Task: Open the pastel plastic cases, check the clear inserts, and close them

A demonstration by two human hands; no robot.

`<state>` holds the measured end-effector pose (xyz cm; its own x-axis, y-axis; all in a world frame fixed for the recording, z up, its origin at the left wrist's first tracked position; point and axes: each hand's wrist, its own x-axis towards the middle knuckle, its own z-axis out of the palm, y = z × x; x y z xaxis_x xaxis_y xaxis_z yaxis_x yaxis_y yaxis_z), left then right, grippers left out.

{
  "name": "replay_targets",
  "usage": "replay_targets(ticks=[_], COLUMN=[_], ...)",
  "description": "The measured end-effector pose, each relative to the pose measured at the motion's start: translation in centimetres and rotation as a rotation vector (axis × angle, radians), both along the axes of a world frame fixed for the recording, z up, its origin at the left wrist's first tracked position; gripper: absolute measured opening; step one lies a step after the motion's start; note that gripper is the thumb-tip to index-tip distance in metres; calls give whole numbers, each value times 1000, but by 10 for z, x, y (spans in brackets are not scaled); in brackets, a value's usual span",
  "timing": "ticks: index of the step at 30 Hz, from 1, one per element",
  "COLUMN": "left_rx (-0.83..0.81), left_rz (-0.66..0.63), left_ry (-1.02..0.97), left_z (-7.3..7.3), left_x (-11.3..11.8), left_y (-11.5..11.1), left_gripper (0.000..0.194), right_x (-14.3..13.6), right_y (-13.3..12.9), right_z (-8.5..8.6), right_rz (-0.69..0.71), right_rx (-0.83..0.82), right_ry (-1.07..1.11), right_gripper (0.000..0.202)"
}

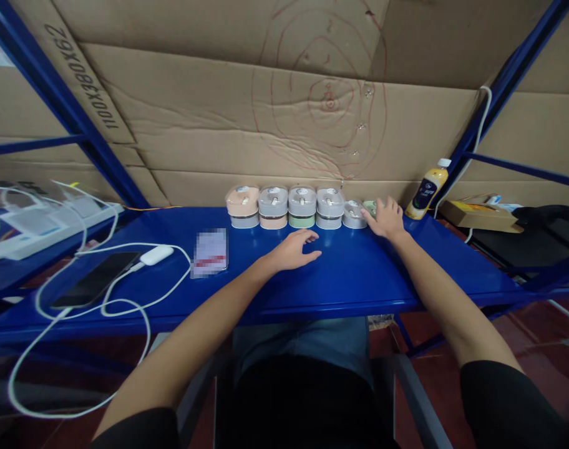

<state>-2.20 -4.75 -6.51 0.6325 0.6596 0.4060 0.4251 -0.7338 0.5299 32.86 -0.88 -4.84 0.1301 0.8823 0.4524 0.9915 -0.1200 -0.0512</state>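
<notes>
Along the back of the blue table stand several small lidded containers with clear tops, most stacked in twos, such as a pink-over-grey pair (243, 206) and a grey-over-green pair (302, 207). A single grey container (354, 214) sits at the right end of the stacks. Beside it, a pale green container (369, 207) is partly covered by my right hand (386, 217), whose thumb and fingers close around it. My left hand (294, 249) hovers or rests before the middle stacks, thumb apart from the fingers, holding nothing.
A juice bottle (427, 190) leans at the back right, near a cardboard box (478, 215). To the left lie a blurred-out flat item (210, 252), a black phone (97, 279), looping white cables and a power strip (55, 231). A cardboard wall (195, 112) rises behind the table.
</notes>
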Motion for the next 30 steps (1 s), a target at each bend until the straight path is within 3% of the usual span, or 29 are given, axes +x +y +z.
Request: replay_targets(ticks=[5, 12, 14, 17, 20, 22, 26, 30], left_rx=[3, -7, -3, 4, 11, 17, 19, 18], left_rz=[0, 4, 1, -7, -12, -12, -5, -1], left_ry=[10, 32, 41, 30, 14, 10, 19, 19], left_z=[0, 3, 3, 3, 2, 2, 1, 2], left_x=[-1, -1, -2, -1, -1, -1, -1, -1], left_y=[1, -1, -1, 0, 0, 0, 0, 0], left_gripper=[39, 39, 40, 39, 37, 37, 36, 35], right_x=[14, 3, -5, -26, -55, -75, -101, -103], right_y=[0, -3, -7, -8, 0, 9, 21, 18], right_z=[-6, -4, 5, 19, 27, 27, 21, 17], right_rz=[-3, 12, 52, 227, 442, 509, 448, 422], right_rx=[-80, 20, 95, 155, 111, 70, 29, 33], right_ry=[155, 114, 82, 62, 18, -8, 14, 47], right_gripper=[86, 84, 83, 81, 87, 95, 91, 84])
